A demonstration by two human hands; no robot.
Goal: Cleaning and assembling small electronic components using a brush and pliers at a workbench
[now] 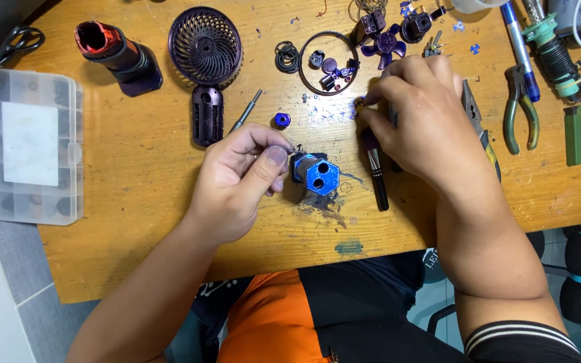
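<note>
Two hands: the left hand (240, 178) and the right hand (418, 114). One blue hexagonal block (321, 175). One round purple grille (205, 46). One purple fan blade wheel (384, 46). One black ring (328, 62) with small parts inside it. One clear plastic box (31, 144). One pair of green-handled pliers (520, 111). One blue pen (518, 44). One green lighter (575, 134). One small blue nut (282, 119).

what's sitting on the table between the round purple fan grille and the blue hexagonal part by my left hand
In the head view, a thin metal pin and a small blue nut lie between the fan grille and the blue hexagonal part.
</note>
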